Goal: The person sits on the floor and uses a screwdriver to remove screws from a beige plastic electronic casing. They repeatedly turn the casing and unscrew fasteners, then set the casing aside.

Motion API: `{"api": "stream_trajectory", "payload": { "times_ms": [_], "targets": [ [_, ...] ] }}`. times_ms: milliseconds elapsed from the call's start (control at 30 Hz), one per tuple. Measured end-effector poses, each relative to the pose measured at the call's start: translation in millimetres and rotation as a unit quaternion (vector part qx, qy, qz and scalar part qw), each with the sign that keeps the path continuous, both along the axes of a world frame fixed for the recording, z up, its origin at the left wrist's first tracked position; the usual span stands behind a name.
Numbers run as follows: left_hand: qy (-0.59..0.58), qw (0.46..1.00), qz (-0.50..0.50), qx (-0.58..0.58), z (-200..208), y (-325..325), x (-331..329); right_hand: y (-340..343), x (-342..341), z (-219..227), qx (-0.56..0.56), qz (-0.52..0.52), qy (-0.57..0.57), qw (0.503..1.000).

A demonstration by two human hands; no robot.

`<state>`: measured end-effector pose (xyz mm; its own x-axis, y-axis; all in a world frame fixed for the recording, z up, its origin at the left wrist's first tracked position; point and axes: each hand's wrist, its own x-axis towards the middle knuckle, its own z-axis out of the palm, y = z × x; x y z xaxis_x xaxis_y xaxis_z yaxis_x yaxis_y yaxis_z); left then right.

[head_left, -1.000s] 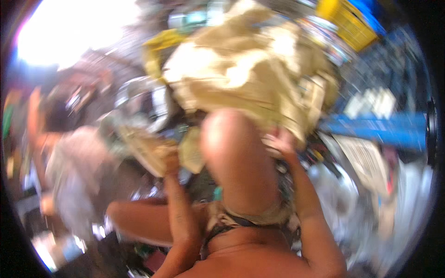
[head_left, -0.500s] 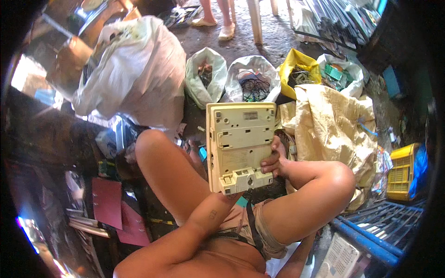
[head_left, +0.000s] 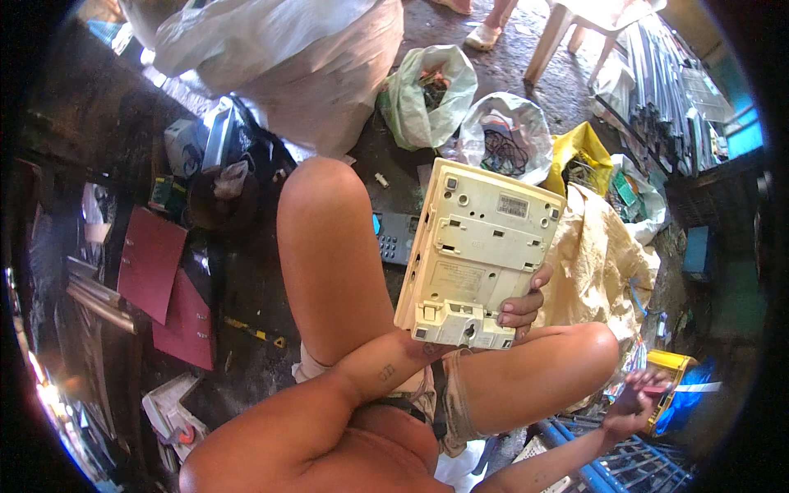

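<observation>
My left hand (head_left: 523,311) grips a cream desk telephone (head_left: 481,251) by its lower right edge, fingers curled over the side. The underside faces me, with slots, small round holes, corner pads and a raised block at the bottom. The forearm passes behind it, so the palm is hidden. Off to the right, past my bent knee, my right hand (head_left: 633,404) is closed around a knife-like tool (head_left: 697,387) with a red handle and a flat pale blade pointing right. The tool is apart from the telephone.
Sacks of scrap stand ahead: a green-white one (head_left: 429,111), a white one with wires (head_left: 534,123) and a yellow one (head_left: 604,148). A tan sack (head_left: 600,271) lies right. Another keypad device (head_left: 396,238) rests on the floor. Red folders (head_left: 152,263) lie left; a blue rack (head_left: 629,468) sits lower right.
My right hand has come into view at the right with the red-handled tool. The telephone has tilted and sits further right in the picture as the view turned. My left hand keeps its hold.
</observation>
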<state>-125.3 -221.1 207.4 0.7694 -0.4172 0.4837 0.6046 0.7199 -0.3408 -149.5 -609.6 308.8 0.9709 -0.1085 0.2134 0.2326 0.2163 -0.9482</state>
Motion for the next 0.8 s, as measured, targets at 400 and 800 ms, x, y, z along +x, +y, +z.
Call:
{"api": "stream_trajectory", "payload": {
  "times_ms": [400,800],
  "targets": [
    [0.004,0.998,0.056,-0.004,-23.2,-6.2,2.5,238.9,165.5,29.2,-0.334,0.28,0.136,0.89],
    [0.017,1.0,0.016,-0.013,-40.0,-17.9,7.3,273.6,162.7,-18.9,-0.219,0.375,0.253,0.865]
  ]
}}
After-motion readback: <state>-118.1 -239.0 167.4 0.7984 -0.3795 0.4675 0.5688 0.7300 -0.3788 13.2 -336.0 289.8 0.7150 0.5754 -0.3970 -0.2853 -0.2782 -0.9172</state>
